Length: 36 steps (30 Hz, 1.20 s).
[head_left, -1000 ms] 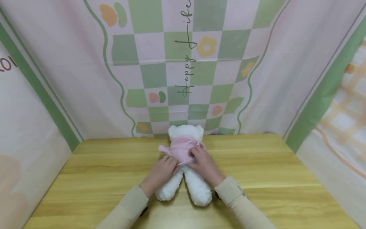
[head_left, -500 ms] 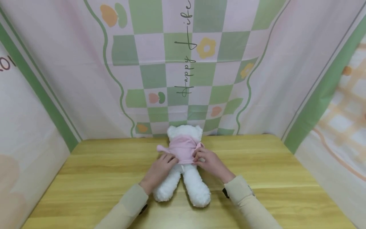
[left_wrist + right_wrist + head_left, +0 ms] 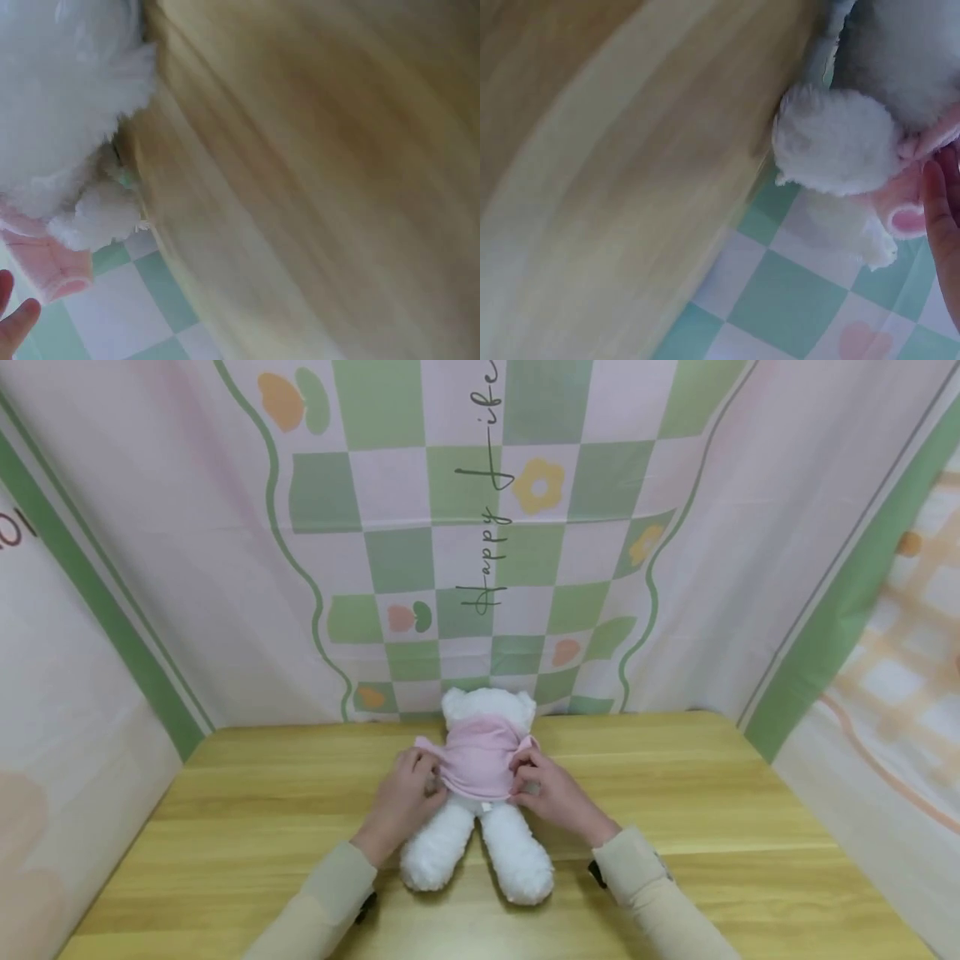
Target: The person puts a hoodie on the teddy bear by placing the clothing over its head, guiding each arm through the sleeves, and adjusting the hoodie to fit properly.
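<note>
A white plush bear (image 3: 519, 853) lies on the wooden table with its legs toward the near edge. Its torso is covered by a pink garment (image 3: 483, 760), and a small white tag shows below the hem. At the garment's left side the left hand (image 3: 401, 793) pinches the cloth by the sleeve. On the other side the right hand (image 3: 551, 789) pinches the garment's right edge with curled fingers. In the right wrist view the right hand (image 3: 943, 225) is beside the pink sleeve opening (image 3: 909, 219) and a white paw (image 3: 836, 141). The left wrist view shows only fingertips near a pink sleeve (image 3: 52, 266).
The wooden table (image 3: 675, 793) extends around the bear. Behind it hangs a curtain (image 3: 405, 556) with green and white checks and lettering, close to the bear's head. More printed cloth (image 3: 67, 635) stands at the left and right sides.
The left hand has moved up and left from the hem to the sleeve side. The right hand has shifted outward to the garment's right edge. The hem lies lower and smoother.
</note>
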Motion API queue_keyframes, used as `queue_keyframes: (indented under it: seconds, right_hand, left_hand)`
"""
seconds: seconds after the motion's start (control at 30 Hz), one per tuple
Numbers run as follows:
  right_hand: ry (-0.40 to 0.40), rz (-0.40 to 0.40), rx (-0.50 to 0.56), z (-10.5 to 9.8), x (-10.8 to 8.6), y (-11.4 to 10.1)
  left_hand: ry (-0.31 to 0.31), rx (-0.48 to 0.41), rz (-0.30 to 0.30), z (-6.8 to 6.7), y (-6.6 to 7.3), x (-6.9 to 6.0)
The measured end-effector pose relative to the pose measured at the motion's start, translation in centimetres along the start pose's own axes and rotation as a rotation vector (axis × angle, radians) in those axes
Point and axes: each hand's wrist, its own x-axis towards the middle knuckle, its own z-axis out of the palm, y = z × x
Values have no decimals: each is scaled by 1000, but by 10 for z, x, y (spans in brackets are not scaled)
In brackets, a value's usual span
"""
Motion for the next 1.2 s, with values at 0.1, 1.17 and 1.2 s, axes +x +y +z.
queue_keyframes:
  seconds: [0.1,1.17,1.2]
  right_hand:
    - [23,94,-1,-2,6,-5]
    - [207,450,7,1,55,-10]
    - [190,462,4,1,57,-9]
  left_hand:
    - [2,68,19,-1,-1,-2]
    - [-149,-93,-122,-13,1,42]
    - [-152,-98,-142,-12,1,48]
